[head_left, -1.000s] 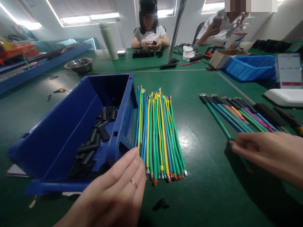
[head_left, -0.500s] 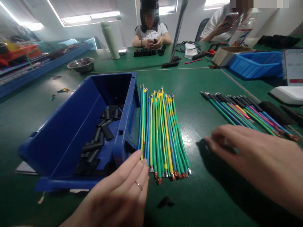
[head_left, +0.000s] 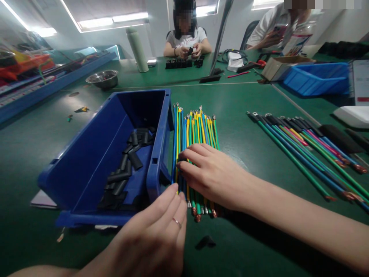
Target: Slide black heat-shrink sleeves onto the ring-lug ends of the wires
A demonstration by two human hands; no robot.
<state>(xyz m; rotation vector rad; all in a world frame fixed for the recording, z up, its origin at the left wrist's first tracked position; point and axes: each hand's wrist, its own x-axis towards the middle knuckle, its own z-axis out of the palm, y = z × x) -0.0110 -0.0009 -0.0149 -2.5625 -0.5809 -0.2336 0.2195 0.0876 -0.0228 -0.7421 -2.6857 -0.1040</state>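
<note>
Green, blue and yellow cables (head_left: 198,134) lie side by side on the table, with metal lugs at the far ends and bare copper or metal ends near me. My right hand (head_left: 209,171) is over the row, its fingers curled down among the cables on the left side; whatever its fingertips grip is hidden. My left hand (head_left: 161,227), with a ring, has its fingers stretched out and held together, the tips touching the lower left edge of the row. Left of the cables stands a dark blue bin (head_left: 77,154) with short black sleeves (head_left: 123,163) inside.
Cables with black-sleeved ends (head_left: 300,154) lie at the right. A loose black sleeve (head_left: 205,241) is near me. Farther back are a metal bowl (head_left: 103,79), a green bottle (head_left: 137,50), a light blue bin (head_left: 317,79) and a cardboard box (head_left: 285,68). Two people sit across the table.
My right hand has moved left from beside the right-hand cables onto the middle row, its fingers now curled down there. The left hand keeps its place by the row; the view has shifted slightly.
</note>
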